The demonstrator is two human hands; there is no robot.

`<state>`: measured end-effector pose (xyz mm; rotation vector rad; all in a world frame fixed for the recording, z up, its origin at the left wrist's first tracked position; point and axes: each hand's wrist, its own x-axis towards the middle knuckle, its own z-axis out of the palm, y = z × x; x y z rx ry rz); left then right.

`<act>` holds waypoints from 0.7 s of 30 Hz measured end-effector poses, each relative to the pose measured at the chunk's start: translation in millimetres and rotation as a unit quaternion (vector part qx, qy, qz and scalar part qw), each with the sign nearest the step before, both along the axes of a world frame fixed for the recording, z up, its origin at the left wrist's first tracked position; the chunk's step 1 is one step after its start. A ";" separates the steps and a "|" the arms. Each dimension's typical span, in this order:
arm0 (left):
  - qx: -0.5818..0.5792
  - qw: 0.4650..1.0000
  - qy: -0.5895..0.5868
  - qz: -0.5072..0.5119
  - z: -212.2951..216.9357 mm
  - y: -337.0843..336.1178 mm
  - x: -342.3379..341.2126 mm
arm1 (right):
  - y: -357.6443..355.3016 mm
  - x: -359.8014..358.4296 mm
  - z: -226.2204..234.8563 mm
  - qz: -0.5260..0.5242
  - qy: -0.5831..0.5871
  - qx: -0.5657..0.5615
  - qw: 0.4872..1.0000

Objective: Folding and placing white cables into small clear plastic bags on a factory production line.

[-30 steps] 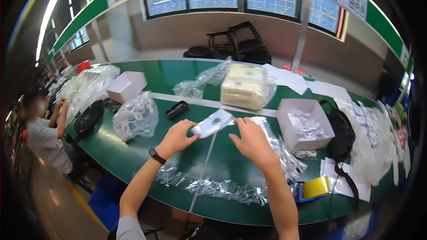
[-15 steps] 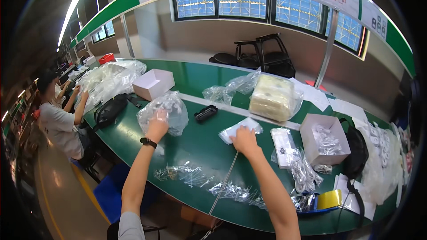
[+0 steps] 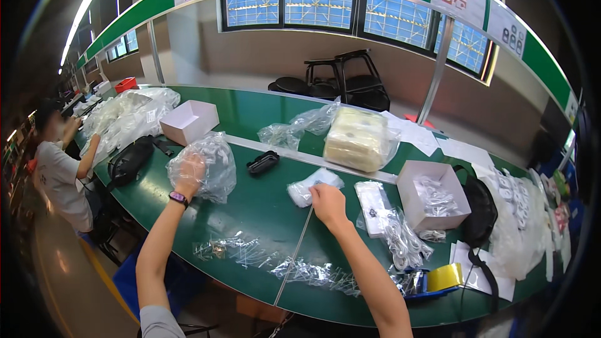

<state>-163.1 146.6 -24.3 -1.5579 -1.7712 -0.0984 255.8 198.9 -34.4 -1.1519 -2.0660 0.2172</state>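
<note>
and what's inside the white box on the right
The box holds a heap of white cable-like bundles, seemingly in clear plastic. Whatever lies beneath the top ones, and the box's floor, is covered.

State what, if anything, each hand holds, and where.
Right hand: white packet, by its near side. Left hand: at the clear bag; grip cannot be told.

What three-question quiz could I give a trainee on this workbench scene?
1. Which hand is at the bulging clear plastic bag?
2. True or false: the open white cardboard box at the picture's right is empty.
3. The right hand touches: (a) a black oblong case, (b) a flat white plastic-wrapped packet, (c) a yellow tape roll.

Key: 1. The left hand. 2. False; it holds white bundles. 3. b.
</note>
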 end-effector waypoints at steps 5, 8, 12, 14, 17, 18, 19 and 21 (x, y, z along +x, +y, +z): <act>-0.059 0.974 -0.037 -0.216 -6.5 -66.9 17.2 | 10.4 -1.9 -6.4 -0.034 0.176 -0.088 0.980; -0.058 0.960 -0.114 -0.250 11.8 -105.8 69.4 | 30.5 5.4 -29.9 -0.040 0.210 -0.101 0.972; 0.043 0.911 -0.294 -0.284 24.4 -138.3 120.4 | 16.2 -1.1 -12.4 0.002 0.323 -0.213 0.922; 0.109 0.856 -0.403 -0.304 36.8 -137.4 157.6 | 1.0 9.2 13.3 0.012 0.364 -0.245 0.898; 0.070 0.605 -0.729 -0.311 43.3 -128.9 197.0 | -23.3 13.8 46.2 0.086 0.420 -0.353 0.832; 0.071 0.604 -0.730 -0.311 46.4 -124.6 208.2 | -32.4 17.1 59.5 0.126 0.477 -0.418 0.763; 0.002 0.543 -0.783 -0.304 53.7 -118.1 217.2 | -39.2 19.3 67.9 0.163 0.528 -0.478 0.683; -0.068 0.475 -0.825 -0.297 61.2 -100.3 240.6 | -46.2 22.2 75.6 0.172 0.520 -0.452 0.704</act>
